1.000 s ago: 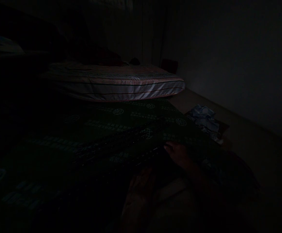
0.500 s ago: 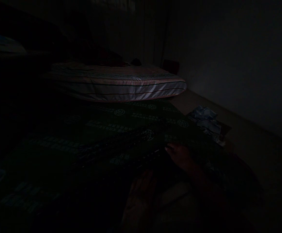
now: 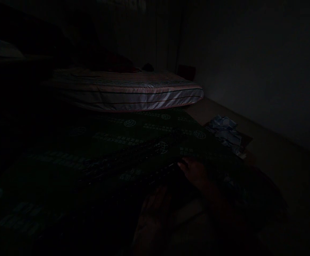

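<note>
The room is very dark. My right hand [image 3: 194, 171] reaches forward onto a dark green printed sheet [image 3: 133, 135] spread over the floor. Its fingertips rest at the edge of a long, dark beaded or woven strip [image 3: 133, 158] lying across the sheet. The fingers look curled, but the gloom hides whether they hold anything. My left hand [image 3: 153, 209] lies low in front of me, near my lap. Its fingers seem stretched out, though they are barely visible.
A striped satin mattress [image 3: 128, 94] lies on the floor beyond the sheet. Crumpled pale blue and white cloth or paper [image 3: 225, 133] sits to the right of the sheet. A bare wall [image 3: 264, 71] runs along the right side.
My right hand has shifted slightly left along the strip's edge. The view wobbles a little; my left hand stays where it was.
</note>
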The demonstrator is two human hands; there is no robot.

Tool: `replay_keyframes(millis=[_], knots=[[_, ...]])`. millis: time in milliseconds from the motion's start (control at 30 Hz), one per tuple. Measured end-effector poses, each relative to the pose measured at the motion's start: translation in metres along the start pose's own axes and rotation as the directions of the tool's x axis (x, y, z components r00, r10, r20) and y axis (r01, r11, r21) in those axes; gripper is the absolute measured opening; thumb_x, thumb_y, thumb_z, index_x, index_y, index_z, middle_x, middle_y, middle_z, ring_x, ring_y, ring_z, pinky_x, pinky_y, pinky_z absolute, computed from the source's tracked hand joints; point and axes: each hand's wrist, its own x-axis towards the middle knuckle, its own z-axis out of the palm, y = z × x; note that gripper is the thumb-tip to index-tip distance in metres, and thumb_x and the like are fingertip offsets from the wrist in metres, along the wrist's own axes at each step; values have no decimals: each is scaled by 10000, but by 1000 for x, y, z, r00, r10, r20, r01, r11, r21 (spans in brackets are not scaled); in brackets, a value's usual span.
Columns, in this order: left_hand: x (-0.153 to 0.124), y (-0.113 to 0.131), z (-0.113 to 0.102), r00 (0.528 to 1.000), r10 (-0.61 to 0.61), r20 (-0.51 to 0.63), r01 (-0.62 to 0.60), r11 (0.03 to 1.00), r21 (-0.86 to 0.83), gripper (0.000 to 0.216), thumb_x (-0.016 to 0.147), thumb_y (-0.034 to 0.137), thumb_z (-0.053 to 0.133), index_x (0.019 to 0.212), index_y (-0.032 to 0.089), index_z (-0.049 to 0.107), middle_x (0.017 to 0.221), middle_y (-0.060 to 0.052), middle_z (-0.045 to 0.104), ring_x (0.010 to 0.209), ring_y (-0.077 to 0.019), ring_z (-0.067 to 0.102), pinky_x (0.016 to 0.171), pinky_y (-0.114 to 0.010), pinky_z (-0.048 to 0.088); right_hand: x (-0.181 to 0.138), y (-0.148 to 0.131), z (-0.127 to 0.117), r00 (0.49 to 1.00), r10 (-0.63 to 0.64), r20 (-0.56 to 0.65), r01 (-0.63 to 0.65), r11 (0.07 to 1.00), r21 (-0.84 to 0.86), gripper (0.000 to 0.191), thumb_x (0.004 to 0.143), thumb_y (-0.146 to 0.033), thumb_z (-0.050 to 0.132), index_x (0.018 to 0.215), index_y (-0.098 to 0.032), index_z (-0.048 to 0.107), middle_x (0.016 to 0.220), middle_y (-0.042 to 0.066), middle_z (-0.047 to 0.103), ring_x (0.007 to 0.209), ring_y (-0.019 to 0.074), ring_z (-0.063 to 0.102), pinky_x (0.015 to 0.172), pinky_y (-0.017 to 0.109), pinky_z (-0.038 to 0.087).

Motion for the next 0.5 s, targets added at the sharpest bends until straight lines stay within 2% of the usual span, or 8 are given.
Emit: replay_keyframes(millis=[500], knots=[[4, 1, 0, 1000, 4, -24, -4, 1000, -15, 316, 907, 338, 524, 1188, 193, 533, 1255, -96, 517, 1067, -223, 546, 901, -446, 469, -4, -13, -7, 999, 37, 11, -35, 994, -104, 470, 926, -503, 336, 1203, -195, 559, 1170, 105, 637, 998, 215, 630, 804, 302, 460]])
